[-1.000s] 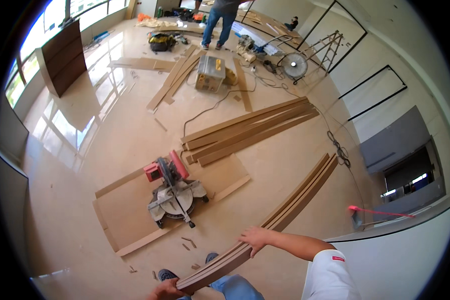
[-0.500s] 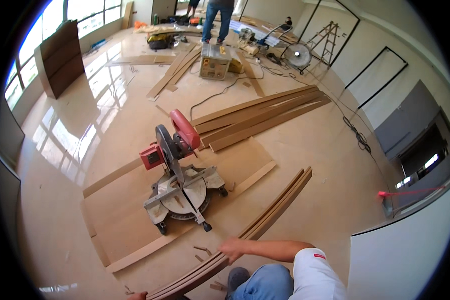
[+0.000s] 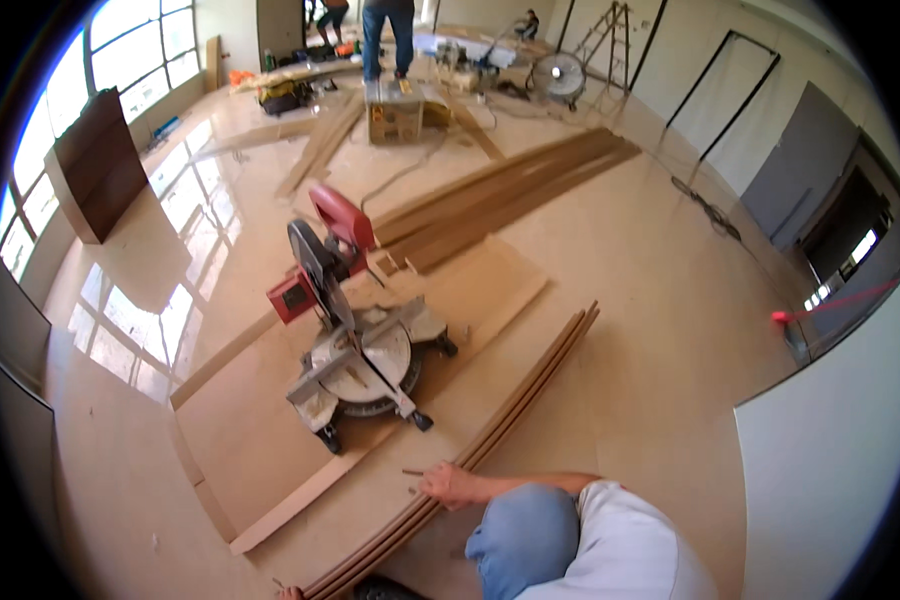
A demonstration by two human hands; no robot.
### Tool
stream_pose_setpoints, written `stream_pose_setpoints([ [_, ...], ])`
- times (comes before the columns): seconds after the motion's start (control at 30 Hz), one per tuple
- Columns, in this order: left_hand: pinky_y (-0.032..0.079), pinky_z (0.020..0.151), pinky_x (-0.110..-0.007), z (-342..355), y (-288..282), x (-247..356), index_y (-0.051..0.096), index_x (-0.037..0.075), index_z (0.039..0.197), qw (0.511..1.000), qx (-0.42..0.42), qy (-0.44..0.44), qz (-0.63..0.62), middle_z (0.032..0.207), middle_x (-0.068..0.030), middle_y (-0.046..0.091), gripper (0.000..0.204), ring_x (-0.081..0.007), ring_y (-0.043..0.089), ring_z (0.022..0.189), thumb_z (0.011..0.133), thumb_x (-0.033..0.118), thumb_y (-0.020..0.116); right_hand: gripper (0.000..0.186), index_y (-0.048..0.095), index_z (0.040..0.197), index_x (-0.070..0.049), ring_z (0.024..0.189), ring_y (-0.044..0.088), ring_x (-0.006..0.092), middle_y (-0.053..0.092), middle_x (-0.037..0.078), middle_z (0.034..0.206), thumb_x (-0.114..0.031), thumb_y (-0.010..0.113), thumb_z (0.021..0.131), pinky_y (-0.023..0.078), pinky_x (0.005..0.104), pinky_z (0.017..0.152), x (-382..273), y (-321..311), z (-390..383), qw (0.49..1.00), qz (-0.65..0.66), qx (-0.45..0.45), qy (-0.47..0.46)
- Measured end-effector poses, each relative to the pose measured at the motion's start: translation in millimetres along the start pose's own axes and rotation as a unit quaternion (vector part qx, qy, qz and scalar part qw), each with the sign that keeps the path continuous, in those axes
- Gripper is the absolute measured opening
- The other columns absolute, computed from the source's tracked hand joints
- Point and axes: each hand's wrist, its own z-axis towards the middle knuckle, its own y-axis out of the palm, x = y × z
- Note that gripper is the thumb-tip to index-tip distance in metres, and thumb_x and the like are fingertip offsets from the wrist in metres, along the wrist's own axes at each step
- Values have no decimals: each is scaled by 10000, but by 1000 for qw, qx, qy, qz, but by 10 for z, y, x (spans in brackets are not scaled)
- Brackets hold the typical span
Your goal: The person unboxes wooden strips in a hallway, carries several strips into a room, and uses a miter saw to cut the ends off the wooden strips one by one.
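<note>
My right hand (image 3: pixel 448 486) rested on the long brown trim strips (image 3: pixel 490 430), fingers closed over their upper edge. The bundle lay on the floor, its long axis running from lower left, near my knee, up to the right, beside the red miter saw (image 3: pixel 355 340). My left hand (image 3: pixel 290 593) barely showed at the bundle's near end; I could not tell its grip.

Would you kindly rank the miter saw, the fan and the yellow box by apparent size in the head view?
1. Miter saw, clearly largest, though it is also nearest the camera.
2. and 3. Yellow box and fan look about alike; both stand far off, so I will not rank them.
</note>
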Motion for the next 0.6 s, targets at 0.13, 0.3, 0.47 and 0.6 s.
stream_pose_setpoints([
  [0.13, 416, 1047, -482, -35, 637, -279, 486, 52, 1412, 990, -76, -100, -61, 1246, -203, 580, 965, -398, 519, 1192, 564, 343, 843, 630, 590, 1117, -80, 954, 575, 272, 579, 95, 992, -258, 799, 549, 443, 409, 817, -98, 70, 108, 1000, -19, -12, 10],
  [0.3, 350, 1082, -519, 115, 192, 880, 332, 17, 1501, 977, -42, 43, -205, 1372, -238, 460, 1012, -434, 450, 1231, 608, 144, 792, 622, 599, 1177, -72, 1013, 555, 277, 570, 112, 1032, -270, 761, 611, 413, 420, 920, -145, 276, -369, 997, -48, 42, 40],
  [0.47, 332, 1099, -504, 435, 230, 1048, 312, -50, 1482, 976, 7, 147, -158, 1351, -240, 488, 914, -429, 461, 1239, 660, 68, 693, 332, 633, 1202, -122, 988, 595, 257, 624, 84, 1026, -214, 570, 889, 440, 393, 910, -157, 29, -217, 987, -85, 133, 27],
  [0.6, 392, 1039, -530, 720, -94, 1345, 386, -17, 1418, 943, -46, 181, -276, 1286, -253, 516, 861, -438, 490, 1193, 709, 219, 813, 795, 535, 1328, -110, 1042, 553, 317, 576, 133, 1061, -232, 817, 594, 400, 473, 967, 42, 182, -91, 999, 40, 24, 22],
])
